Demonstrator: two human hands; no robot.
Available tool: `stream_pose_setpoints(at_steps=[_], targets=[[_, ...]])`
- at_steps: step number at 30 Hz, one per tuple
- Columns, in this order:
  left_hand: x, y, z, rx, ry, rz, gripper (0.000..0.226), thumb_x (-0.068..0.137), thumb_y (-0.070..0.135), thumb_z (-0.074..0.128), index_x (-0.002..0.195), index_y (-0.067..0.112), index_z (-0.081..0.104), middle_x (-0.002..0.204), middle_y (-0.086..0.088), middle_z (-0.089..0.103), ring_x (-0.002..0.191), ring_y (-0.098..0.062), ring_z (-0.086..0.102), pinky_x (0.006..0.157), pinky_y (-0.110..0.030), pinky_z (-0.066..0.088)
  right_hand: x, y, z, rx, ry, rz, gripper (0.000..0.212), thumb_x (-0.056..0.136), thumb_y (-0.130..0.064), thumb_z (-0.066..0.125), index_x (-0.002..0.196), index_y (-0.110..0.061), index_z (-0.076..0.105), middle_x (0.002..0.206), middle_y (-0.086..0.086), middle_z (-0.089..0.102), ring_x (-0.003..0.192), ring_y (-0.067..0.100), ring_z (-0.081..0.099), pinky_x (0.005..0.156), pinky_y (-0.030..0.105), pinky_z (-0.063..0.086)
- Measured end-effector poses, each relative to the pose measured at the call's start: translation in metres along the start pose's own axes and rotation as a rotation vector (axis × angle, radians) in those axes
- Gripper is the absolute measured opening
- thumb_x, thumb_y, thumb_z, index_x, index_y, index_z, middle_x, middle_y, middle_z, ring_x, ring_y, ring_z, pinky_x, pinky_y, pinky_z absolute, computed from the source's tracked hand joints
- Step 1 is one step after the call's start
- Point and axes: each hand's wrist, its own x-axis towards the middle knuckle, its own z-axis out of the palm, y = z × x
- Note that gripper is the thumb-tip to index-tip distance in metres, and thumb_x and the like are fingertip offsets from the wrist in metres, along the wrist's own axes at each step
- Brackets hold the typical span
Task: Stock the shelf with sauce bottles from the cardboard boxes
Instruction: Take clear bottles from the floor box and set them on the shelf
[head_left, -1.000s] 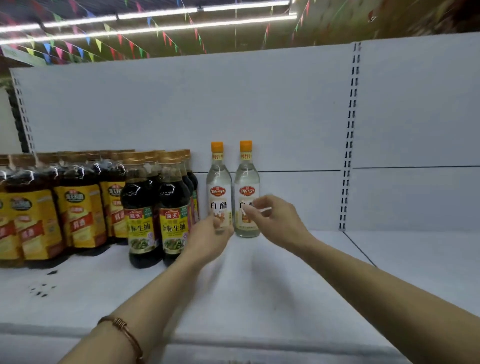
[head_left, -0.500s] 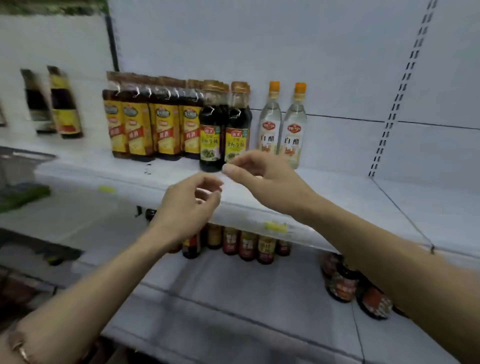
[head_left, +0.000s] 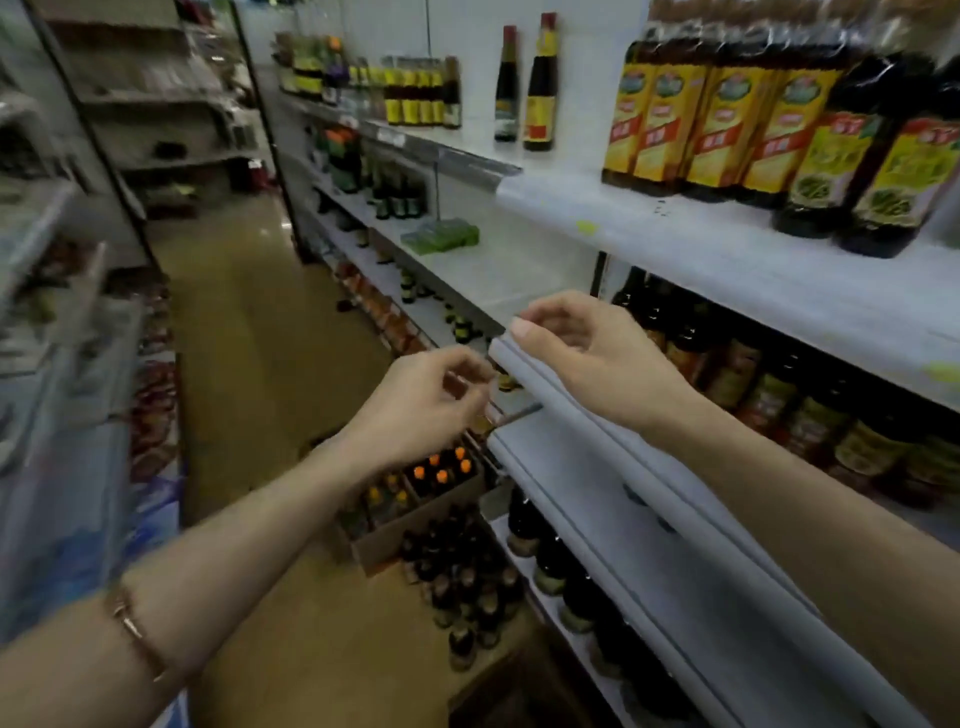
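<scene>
Left hand (head_left: 426, 400) hangs mid-air over the aisle, fingers loosely curled toward the thumb, nothing visible in it. Right hand (head_left: 582, 358) is just beside it, a bit higher, in front of the shelf edge (head_left: 613, 462); fingers bent, thumb forward, also holding nothing I can make out. The two hands are close but not touching. Bracelet (head_left: 136, 636) on the left wrist.

Below the hands, on the floor: open box (head_left: 410, 525) with orange-capped bottles (head_left: 441, 470) standing in it. Next to it, toward the camera, a cluster of dark bottles (head_left: 467, 582) standing upright on the floor (head_left: 270, 332), against the bottom of the rack.

Top shelf (head_left: 727, 249), right: a row of yellow-label bottles (head_left: 711, 114), then two green-label bottles (head_left: 857, 171) nearer the front. Two dark bottles with red caps (head_left: 524, 85) stand apart farther left. Shelf below holds mixed sauce bottles (head_left: 810, 410), blurred. Rest of the aisle is motion-blurred.
</scene>
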Motion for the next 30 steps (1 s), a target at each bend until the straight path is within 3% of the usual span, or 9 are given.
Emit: stream_pose_setpoints(at_steps=[3, 6, 12, 15, 19, 22, 24, 28, 30], targets=[[-0.010, -0.026, -0.024, 0.013, 0.021, -0.028, 0.010, 0.095, 0.027, 0.057, 0.103, 0.031, 0.061, 0.096, 0.022, 0.060, 0.087, 0.007, 0.057, 0.070, -0.005, 0.044, 0.012, -0.013, 0.030, 0.006, -0.081, -0.004, 0.032, 0.093, -0.044, 0.059, 0.115, -0.021, 0.061, 0.105, -0.011, 0.064, 0.097, -0.003, 0.059, 0.078, 0.007, 0.047], [-0.012, -0.058, -0.048, 0.009, 0.040, -0.042, 0.011, 0.094, 0.027, 0.058, 0.102, 0.035, 0.061, 0.097, 0.023, 0.061, 0.092, 0.009, 0.057, 0.076, -0.010, 0.045, 0.030, -0.024, 0.059, 0.003, -0.136, -0.013, 0.035, 0.091, -0.045, 0.060, 0.117, -0.020, 0.061, 0.106, -0.010, 0.065, 0.099, 0.001, 0.060, 0.083, 0.014, 0.048], [-0.001, -0.141, -0.101, 0.027, 0.036, -0.037, 0.018, 0.093, 0.025, 0.059, 0.109, 0.025, 0.066, 0.105, 0.013, 0.065, 0.099, 0.000, 0.060, 0.089, -0.025, 0.051, 0.076, -0.039, 0.124, -0.075, -0.238, 0.043, 0.043, 0.090, -0.050, 0.057, 0.124, -0.023, 0.056, 0.113, -0.011, 0.062, 0.105, 0.004, 0.059, 0.087, 0.019, 0.048], [0.011, -0.185, -0.123, 0.035, 0.007, -0.041, 0.014, 0.093, 0.025, 0.059, 0.106, 0.029, 0.064, 0.106, 0.012, 0.064, 0.100, -0.001, 0.060, 0.089, -0.026, 0.051, 0.102, -0.038, 0.160, -0.114, -0.279, 0.071, 0.048, 0.090, -0.054, 0.056, 0.128, -0.025, 0.053, 0.114, -0.014, 0.060, 0.106, 0.001, 0.057, 0.086, 0.016, 0.047], [0.020, -0.239, -0.136, 0.027, -0.063, -0.064, 0.013, 0.094, 0.023, 0.058, 0.104, 0.029, 0.063, 0.104, 0.009, 0.066, 0.097, -0.003, 0.060, 0.086, -0.026, 0.052, 0.136, -0.033, 0.209, -0.092, -0.269, 0.134, 0.048, 0.090, -0.053, 0.055, 0.128, -0.024, 0.053, 0.108, -0.016, 0.059, 0.105, 0.005, 0.058, 0.094, 0.030, 0.050], [0.030, -0.283, -0.136, 0.029, -0.114, -0.092, 0.015, 0.094, 0.021, 0.058, 0.106, 0.026, 0.065, 0.102, 0.005, 0.067, 0.094, -0.008, 0.062, 0.085, -0.032, 0.054, 0.156, -0.022, 0.241, -0.046, -0.305, 0.172, 0.052, 0.092, -0.049, 0.055, 0.136, -0.022, 0.044, 0.110, -0.011, 0.059, 0.104, 0.006, 0.057, 0.085, 0.022, 0.048], [0.041, -0.316, -0.132, 0.011, -0.130, -0.141, 0.015, 0.094, 0.019, 0.057, 0.105, 0.026, 0.065, 0.101, 0.005, 0.067, 0.093, -0.008, 0.062, 0.083, -0.030, 0.054, 0.174, -0.009, 0.260, -0.050, -0.335, 0.204, 0.056, 0.093, -0.050, 0.053, 0.140, -0.023, 0.039, 0.114, -0.008, 0.059, 0.104, 0.006, 0.057, 0.079, 0.018, 0.046], [0.063, -0.381, -0.111, -0.048, -0.170, -0.240, 0.018, 0.096, 0.012, 0.054, 0.100, 0.027, 0.062, 0.094, 0.010, 0.062, 0.084, -0.001, 0.059, 0.067, -0.009, 0.045, 0.213, 0.039, 0.303, -0.063, -0.414, 0.297, 0.061, 0.093, -0.053, 0.051, 0.143, -0.023, 0.037, 0.123, -0.004, 0.058, 0.106, 0.009, 0.057, 0.079, 0.021, 0.047], [0.078, -0.411, -0.100, -0.079, -0.203, -0.267, 0.019, 0.097, 0.010, 0.052, 0.103, 0.024, 0.062, 0.096, 0.011, 0.060, 0.086, 0.000, 0.057, 0.068, -0.009, 0.042, 0.235, 0.070, 0.329, -0.046, -0.457, 0.347, 0.061, 0.093, -0.054, 0.051, 0.144, -0.023, 0.036, 0.125, -0.004, 0.057, 0.106, 0.010, 0.057, 0.078, 0.021, 0.048]])
